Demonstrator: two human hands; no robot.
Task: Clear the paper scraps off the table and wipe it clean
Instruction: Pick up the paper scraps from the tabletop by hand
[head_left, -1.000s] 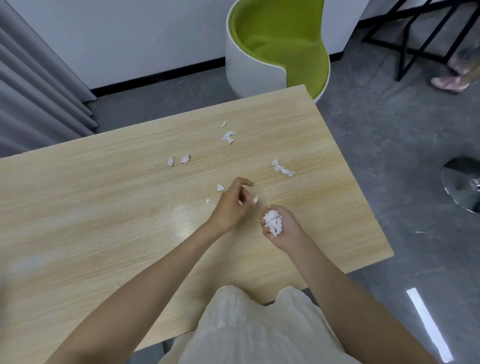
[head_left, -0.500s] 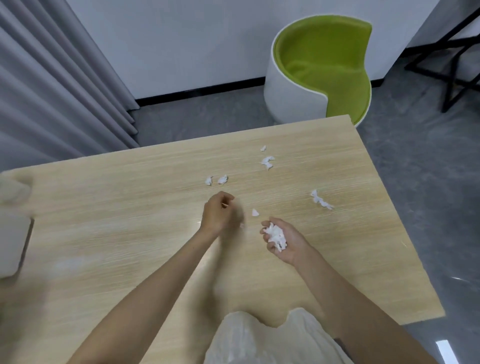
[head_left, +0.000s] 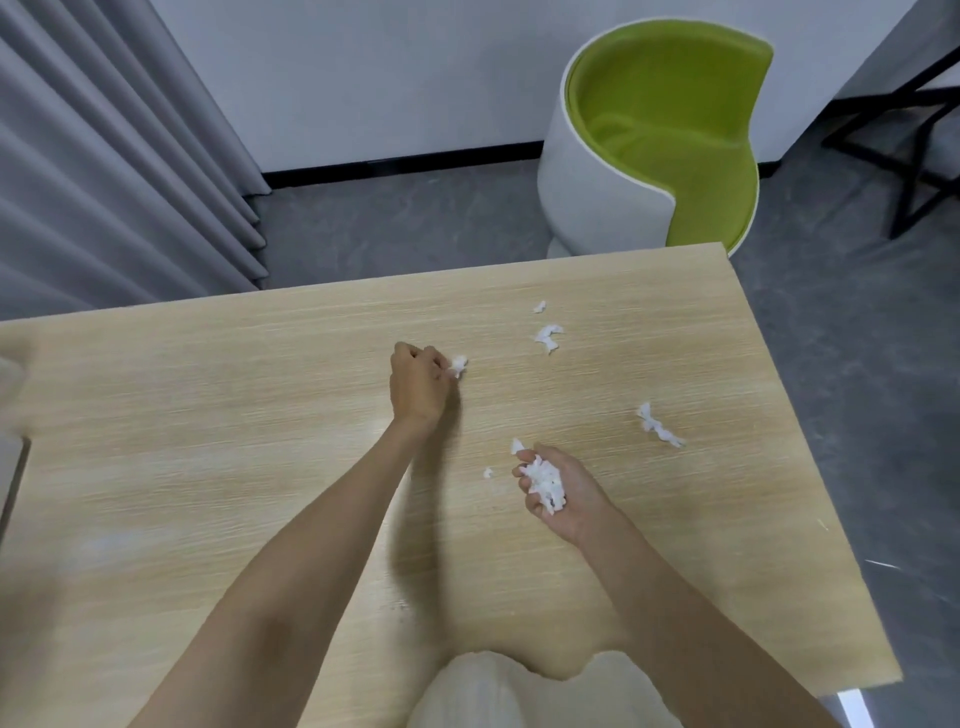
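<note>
A: Gathering step. The left hand (head_left: 421, 387) pinches a scrap (head_left: 458, 365) at its fingertips on the table (head_left: 208, 415), and the right hand (head_left: 561, 493) cups the collected wad (head_left: 545, 483).

B: Next, I'd say, it goes into that palm. Loose scraps (head_left: 548, 336) wait beyond both hands.

— How many loose scraps (head_left: 548, 336) lie on the surface (head_left: 208, 415)?
— Five. A sixth scrap (head_left: 458, 365) is pinched by the left hand (head_left: 418, 387), and one wad (head_left: 545, 486) sits in the right hand (head_left: 576, 499).
— And seats?
— One chair (head_left: 649, 140).
</note>
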